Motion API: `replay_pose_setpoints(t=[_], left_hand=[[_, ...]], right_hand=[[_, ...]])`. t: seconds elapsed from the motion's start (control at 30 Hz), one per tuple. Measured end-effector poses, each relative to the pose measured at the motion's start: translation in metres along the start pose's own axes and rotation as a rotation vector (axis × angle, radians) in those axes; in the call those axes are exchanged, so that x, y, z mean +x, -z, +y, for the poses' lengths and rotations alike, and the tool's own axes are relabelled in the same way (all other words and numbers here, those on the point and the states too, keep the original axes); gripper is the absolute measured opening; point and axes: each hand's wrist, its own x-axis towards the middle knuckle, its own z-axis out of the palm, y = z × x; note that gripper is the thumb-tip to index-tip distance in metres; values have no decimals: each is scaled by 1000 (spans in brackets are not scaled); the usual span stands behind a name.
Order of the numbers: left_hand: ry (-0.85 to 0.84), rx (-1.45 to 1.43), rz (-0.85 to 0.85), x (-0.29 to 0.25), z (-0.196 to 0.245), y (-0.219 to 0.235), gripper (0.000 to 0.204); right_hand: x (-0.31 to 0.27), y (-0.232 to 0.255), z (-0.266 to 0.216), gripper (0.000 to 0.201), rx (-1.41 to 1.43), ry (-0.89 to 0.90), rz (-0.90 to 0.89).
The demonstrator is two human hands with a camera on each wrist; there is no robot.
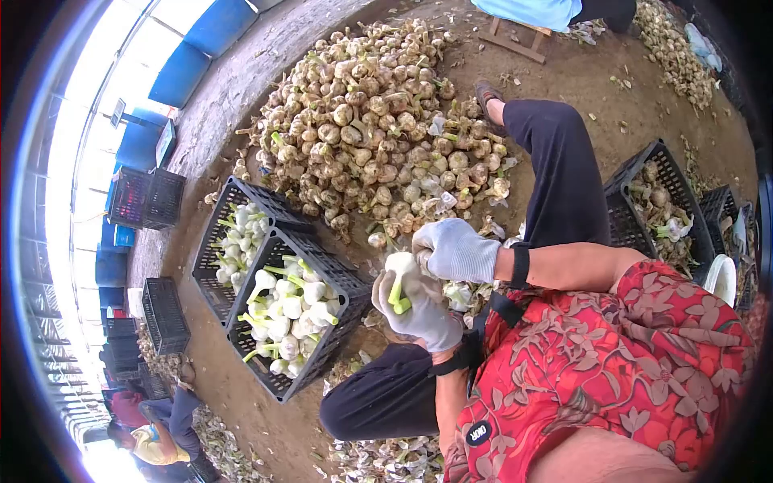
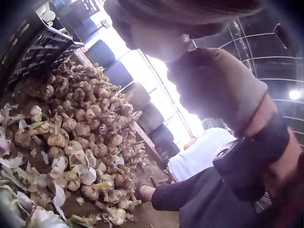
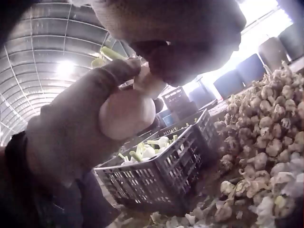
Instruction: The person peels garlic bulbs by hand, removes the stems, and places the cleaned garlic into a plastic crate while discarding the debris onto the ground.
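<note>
— Where's our bulb (image 1: 401, 262)?

— Between our two gloved hands, out in front of us, short of the pile (image 1: 354, 121). Our left hand (image 1: 419, 314) holds it, fingers curled round it, the green stem (image 1: 398, 299) lying across the glove.

— And our right hand (image 1: 463, 251)?

— Right beside the bulb, fingers bent inward. We can't tell whether they pinch skin, grip some tool or hold nothing; the glove hides it.

— How should we handle it, then?

— We'd let the left hand do the steadying: snug enough that the bulb can't roll, light enough not to bruise it, since it looks smooth and probably slippery. Small strokes from the right should do, turning the bulb to meet them.

— Any risk?

— Tugging hard could snap the stem, we'd say. And if there's an edge in that right hand, our left fingertips want to be well out of its path.
</note>
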Motion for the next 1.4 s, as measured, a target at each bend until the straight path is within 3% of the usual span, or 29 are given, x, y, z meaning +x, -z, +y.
replay_pose_setpoints(t=[0.07, 0.17, 0.3, 0.4, 0.43, 0.47, 0.5, 0.57, 0.6, 0.67, 0.7, 0.73, 0.77, 0.83, 0.9, 0.93, 0.97, 1.0, 1.03, 1.07, 1.13, 1.17, 1.2, 1.27, 1.3, 1.37, 1.4], left_hand=[[172, -138, -7, -3, -10, 4, 24], [299, -248, -37, -6, 9, -5, 23], [545, -296, -270, 0, 55, -18, 24], [659, -502, -336, -1, 28, -8, 28], [699, -563, -365, -1, 23, -5, 28], [489, -408, -471, -2, 18, -2, 29], [668, -693, -447, 1, 15, -1, 30], [1010, -1266, -362, 9, 11, 4, 32], [1056, -1250, -228, 12, 7, 3, 34], [1089, -1275, -309, 9, -9, 9, 32], [1090, -1290, -351, 11, -6, 7, 31], [975, -1032, -364, 9, 4, 9, 30], [872, -682, -177, 4, -6, 8, 30], [1122, -901, -96, 15, -10, 15, 32], [1250, -1049, -106, 34, -19, 29, 31], [1334, -1236, -120, 51, -22, 37, 30], [1257, -1166, -96, 75, -34, 51, 29], [1131, -1383, -31, 104, -16, 56, 28], [951, -1185, 147, 134, -12, 69, 27], [587, -527, 67, 161, -2, 76, 30], [545, -1318, 336, 225, 28, 79, 38], [162, -611, 142, 252, 17, 90, 48], [201, -435, 106, 262, 4, 88, 55], [265, -74, 17, 280, -25, 84, 68], [354, -130, -170, 244, -12, 36, 62], [534, -185, -563, 169, 14, -60, 50], [515, -75, -634, 141, -13, -84, 47]], right_hand=[[3, -2, 5, 18, -3, 29, 25], [9, -6, 21, 16, -32, 53, 86], [22, 13, 36, 15, -58, 4, 128], [28, 25, 53, 18, -112, 23, 195], [29, 34, 57, 19, -197, -4, 90], [31, 45, 59, 19, -280, -28, -17], [31, 50, 61, 20, -360, -48, -127], [20, 58, 59, 33, -423, 101, -274], [16, 59, 52, 37, -385, 171, -263], [9, 57, 39, 52, -254, 332, -192], [6, 65, 18, 48, -229, 386, -256], [9, 64, 10, 42, -303, 394, -371], [12, 61, 5, 36, -377, 411, -478], [30, 74, 2, 24, -209, 443, -478], [56, 89, 6, 21, -70, 420, -295], [70, 102, 2, 21, -45, 379, -288], [81, 116, -3, 23, -22, 328, -280], [90, 125, -8, 23, -26, 291, -272], [98, 131, -12, 23, 60, 205, -289], [104, 135, -13, 22, 151, 162, -312], [107, 138, -24, 22, 309, 124, -328], [107, 143, -32, 24, 374, 121, -312], [115, 132, -20, 27, 324, 485, -158], [102, 157, -44, 28, 499, 530, -201], [96, 167, -45, 28, 601, 585, -232], [87, 182, -36, 23, 672, 679, -113], [78, 189, -30, 22, 726, 691, -26]])
